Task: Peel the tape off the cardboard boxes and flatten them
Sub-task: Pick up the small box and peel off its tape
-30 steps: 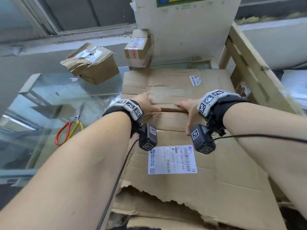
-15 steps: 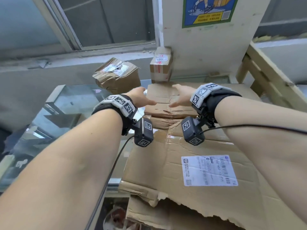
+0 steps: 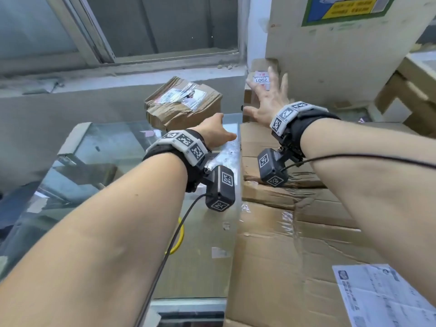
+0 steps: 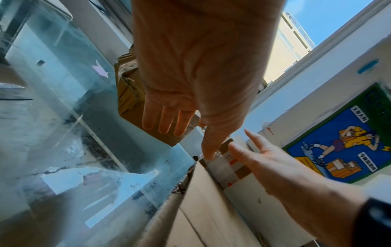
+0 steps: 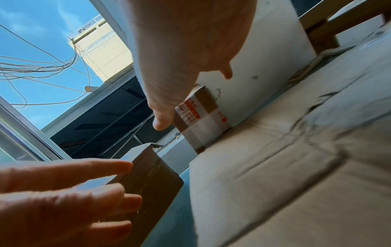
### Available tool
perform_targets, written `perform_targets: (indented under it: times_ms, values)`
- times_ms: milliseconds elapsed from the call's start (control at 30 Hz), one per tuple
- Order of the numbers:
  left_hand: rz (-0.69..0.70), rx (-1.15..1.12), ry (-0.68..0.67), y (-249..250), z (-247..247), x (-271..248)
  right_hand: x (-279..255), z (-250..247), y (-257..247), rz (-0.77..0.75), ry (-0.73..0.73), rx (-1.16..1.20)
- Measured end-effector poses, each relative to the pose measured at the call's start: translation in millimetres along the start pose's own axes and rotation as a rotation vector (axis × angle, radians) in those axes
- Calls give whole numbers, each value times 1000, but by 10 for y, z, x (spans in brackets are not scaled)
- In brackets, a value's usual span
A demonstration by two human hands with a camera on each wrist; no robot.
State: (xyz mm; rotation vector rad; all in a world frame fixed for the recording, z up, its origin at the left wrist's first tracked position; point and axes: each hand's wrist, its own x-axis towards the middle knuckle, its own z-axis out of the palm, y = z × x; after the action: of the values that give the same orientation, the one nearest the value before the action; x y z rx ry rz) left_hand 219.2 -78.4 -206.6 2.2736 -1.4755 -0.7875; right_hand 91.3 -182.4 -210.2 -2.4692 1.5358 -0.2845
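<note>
A crumpled, taped cardboard box (image 3: 184, 102) sits at the back of the glass table (image 3: 106, 149). A small box with a red and white label (image 3: 259, 80) stands against the white board. Flattened cardboard (image 3: 295, 244) is stacked at the right. My left hand (image 3: 217, 133) reaches out with straight fingers just short of the crumpled box (image 4: 127, 93) and holds nothing. My right hand (image 3: 266, 97) has its fingers spread in front of the small box (image 5: 201, 117), partly hiding it. In the right wrist view the left hand (image 5: 74, 192) hovers beside the crumpled box (image 5: 152, 180).
A yellow scissor handle (image 3: 179, 234) shows under my left forearm on the glass. A white shipping label (image 3: 382, 296) is stuck on the flattened cardboard. A wooden frame (image 3: 412, 95) stands at the right; a white board with a poster (image 3: 342, 43) closes the back.
Both hands have lifted off the flattened cardboard and reached forward, the left toward the crumpled box, the right toward the small labelled box with fingers now spread.
</note>
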Motion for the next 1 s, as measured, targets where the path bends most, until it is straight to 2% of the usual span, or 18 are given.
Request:
perform_targets:
  times_ms: [133, 300, 367, 500, 700, 800, 867, 933, 1000]
  values:
    - [-23, -12, -19, -208, 58, 50, 249, 124, -115, -13, 43, -56]
    - [-72, -37, -17, -438, 108, 90, 451, 279, -137, 27, -3, -36]
    - [-90, -38, -26, -498, 136, 101, 467, 328, -88, 58, 124, 39]
    - [-118, -49, -57, -550, 179, 73, 444, 323, 20, 93, 491, 178]
    - [-106, -77, -6, -436, 127, -46, 287, 111, 26, 54, 702, 206]
    - [-90, -124, 35, -267, 79, -185, 179, -37, 38, 64, 714, 391]
    - [-80, -142, 79, -122, 52, -341, 20, -177, 61, 68, 689, 614]
    - [-73, -153, 111, 5, 36, -498, -172, -291, 95, 109, 592, 931]
    - [-73, -176, 132, 142, 32, -692, -371, -406, 162, 240, 478, 1219]
